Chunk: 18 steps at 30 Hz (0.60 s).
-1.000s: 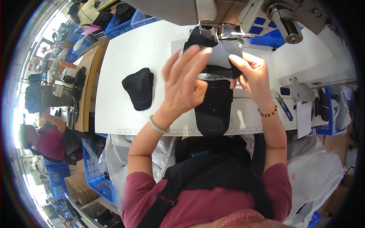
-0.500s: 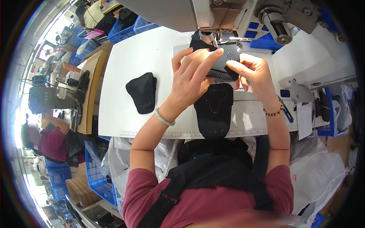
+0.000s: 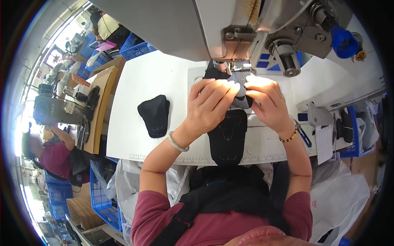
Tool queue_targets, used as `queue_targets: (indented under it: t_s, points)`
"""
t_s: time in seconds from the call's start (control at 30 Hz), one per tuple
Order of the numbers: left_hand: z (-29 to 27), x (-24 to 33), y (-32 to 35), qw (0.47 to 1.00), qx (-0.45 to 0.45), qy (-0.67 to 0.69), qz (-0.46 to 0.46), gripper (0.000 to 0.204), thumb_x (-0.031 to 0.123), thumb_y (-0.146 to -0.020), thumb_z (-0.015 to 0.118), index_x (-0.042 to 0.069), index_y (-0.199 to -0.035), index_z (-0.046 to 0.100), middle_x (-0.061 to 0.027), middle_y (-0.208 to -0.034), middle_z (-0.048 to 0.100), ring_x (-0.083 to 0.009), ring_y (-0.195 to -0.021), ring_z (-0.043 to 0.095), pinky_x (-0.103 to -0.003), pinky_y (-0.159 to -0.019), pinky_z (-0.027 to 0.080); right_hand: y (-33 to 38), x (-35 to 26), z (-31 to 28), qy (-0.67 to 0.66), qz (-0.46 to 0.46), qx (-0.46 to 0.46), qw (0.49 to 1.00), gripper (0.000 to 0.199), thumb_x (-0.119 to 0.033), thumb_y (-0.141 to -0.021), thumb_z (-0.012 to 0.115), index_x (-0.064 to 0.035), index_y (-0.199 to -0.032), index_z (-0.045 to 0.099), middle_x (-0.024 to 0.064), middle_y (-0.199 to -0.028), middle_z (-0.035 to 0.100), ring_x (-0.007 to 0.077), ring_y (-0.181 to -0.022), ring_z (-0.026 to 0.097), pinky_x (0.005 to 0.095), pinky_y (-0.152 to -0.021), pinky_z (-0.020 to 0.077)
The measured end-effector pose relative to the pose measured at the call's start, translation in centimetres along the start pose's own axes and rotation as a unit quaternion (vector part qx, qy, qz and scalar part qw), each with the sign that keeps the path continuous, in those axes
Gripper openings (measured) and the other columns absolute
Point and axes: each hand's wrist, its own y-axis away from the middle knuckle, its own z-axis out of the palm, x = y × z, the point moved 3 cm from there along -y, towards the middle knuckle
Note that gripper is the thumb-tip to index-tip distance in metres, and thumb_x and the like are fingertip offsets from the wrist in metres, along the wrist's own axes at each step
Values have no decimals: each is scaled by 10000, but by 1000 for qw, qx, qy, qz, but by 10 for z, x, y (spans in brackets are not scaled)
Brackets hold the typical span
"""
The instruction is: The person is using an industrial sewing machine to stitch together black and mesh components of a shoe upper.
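A black fabric piece with a grey mesh side (image 3: pixel 241 78) lies under the needle area of a sewing machine (image 3: pixel 236 39). My left hand (image 3: pixel 210 102) presses on its left part with bent fingers close together. On the opposite side my right hand (image 3: pixel 269 100) pinches its edge between thumb and fingers. The fingers of both hands nearly meet over the piece and hide part of it. Just nearer to me, a black shaped panel (image 3: pixel 227 137) with white chalk marks lies flat on the white table (image 3: pixel 127 90). A similar black piece (image 3: pixel 155 116) rests to the left.
A blue-handled cutter (image 3: pixel 303 134) lies right of my right wrist. A ruler strip (image 3: pixel 180 160) runs along the table's near edge. Blue crates (image 3: pixel 102 201) and plastic bags stand around the table. At the left, a co-worker (image 3: pixel 57 158) sits by another sewing machine (image 3: pixel 55 110).
The view has shifted, so the table sits lower in the picture. My right hand's fingers have moved onto the top of the mesh side and closer to my left hand. The piece now lies flatter.
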Motion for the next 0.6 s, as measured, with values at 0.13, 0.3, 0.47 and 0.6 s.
queue_targets:
  t_s: [0.13,0.3,0.47,0.6]
  points:
    - [1,0,3,1000,5,10,-2,261,10,-675,649,82,-924,676,-14,-911,651,-146,-829,617,-311,-847,409,-4,10,-3,-12,-46,-13,999,187,-17,-700,664,-36,-880,616,46,-990,635,209,-894,596,319,-784,474]
    - [2,-3,4,1000,15,3,11,249,53,-714,640,58,-961,665,-14,-895,633,-146,-828,615,-301,-842,426,-7,14,-5,-6,-68,-17,998,198,-19,-700,663,-48,-893,629,33,-1000,647,145,-817,594,278,-717,445]
    - [7,-9,2,1000,19,22,3,270,24,-688,663,75,-952,671,-11,-904,641,-151,-828,615,-302,-833,433,-7,15,-6,18,-70,-31,997,207,-53,-709,655,-63,-915,633,28,-1004,647,127,-812,590,279,-722,441]
    - [9,-15,2,999,22,40,8,294,30,-690,656,69,-981,663,-15,-927,636,-152,-825,602,-311,-832,438,-7,16,-5,28,-66,-32,997,227,-64,-706,657,-68,-932,634,33,-1004,646,130,-810,588,278,-723,441]
